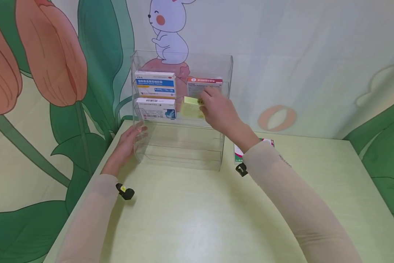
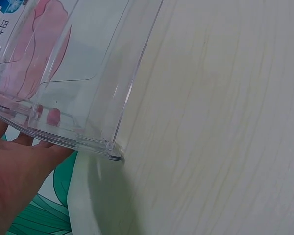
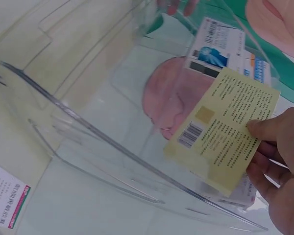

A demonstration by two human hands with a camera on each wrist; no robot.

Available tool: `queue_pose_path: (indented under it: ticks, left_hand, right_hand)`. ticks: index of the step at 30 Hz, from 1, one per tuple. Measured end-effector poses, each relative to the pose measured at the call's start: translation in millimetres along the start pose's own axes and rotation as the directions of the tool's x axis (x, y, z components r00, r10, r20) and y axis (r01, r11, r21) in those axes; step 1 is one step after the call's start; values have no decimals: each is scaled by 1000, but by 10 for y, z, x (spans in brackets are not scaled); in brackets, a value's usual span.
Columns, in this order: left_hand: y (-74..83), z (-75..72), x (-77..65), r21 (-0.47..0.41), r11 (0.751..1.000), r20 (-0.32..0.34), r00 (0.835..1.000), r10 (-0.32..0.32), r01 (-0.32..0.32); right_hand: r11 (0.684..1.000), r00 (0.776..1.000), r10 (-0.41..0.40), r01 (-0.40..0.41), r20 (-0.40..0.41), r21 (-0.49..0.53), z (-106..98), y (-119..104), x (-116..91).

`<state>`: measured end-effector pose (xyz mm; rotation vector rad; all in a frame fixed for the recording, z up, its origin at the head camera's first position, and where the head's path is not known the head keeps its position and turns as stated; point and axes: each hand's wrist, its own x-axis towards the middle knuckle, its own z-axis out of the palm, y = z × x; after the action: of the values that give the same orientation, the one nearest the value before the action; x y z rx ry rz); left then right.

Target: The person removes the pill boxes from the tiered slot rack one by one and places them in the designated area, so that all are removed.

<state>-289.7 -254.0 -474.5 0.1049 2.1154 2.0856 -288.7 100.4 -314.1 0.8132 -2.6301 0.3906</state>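
A clear acrylic tiered rack [image 1: 180, 151] stands on the table near the wall. My right hand [image 1: 218, 109] pinches a pale yellow medicine box [image 1: 191, 107] between thumb and fingers, at the right half of the middle tier. In the right wrist view, the printed back and barcode of this yellow box [image 3: 223, 129] show. My left hand [image 1: 127, 142] rests against the rack's left side, its fingertips [image 2: 54, 116] visible through the clear plastic. A white medicine box with a blue picture [image 1: 157, 109] sits left on the middle tier.
On the upper tier stand a blue-and-white medicine box [image 1: 155, 86] at left and a red-topped box [image 1: 203, 84] at right, partly hidden by my hand. Another box with green and magenta edges [image 1: 237, 155] lies right of the rack, partly behind my sleeve. A printed curtain [image 1: 282, 65] hangs behind.
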Motion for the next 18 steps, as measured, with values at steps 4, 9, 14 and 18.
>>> queue_pose_path:
  ticks: [4, 9, 14, 18]
  left_hand:
    - [-10, -11, 11, -10, 1000, 10, 1000, 5, -4]
    - [-3, -11, 3, -10, 1000, 7, 1000, 2, -2]
    - [-3, -10, -2, -8, 1000, -3, 1000, 2, -2]
    - [-1, -3, -3, -6, 1000, -9, 1000, 7, -7]
  right_hand:
    - [991, 998, 38, -31, -53, 132, -181, -14, -79]
    - [946, 989, 88, -46, -118, 320, -430, 79, -217]
    - [921, 978, 95, -16, -186, 389, -598, 327, -371]
    - [922, 971, 133, -48, -198, 385, -710, 536, -545]
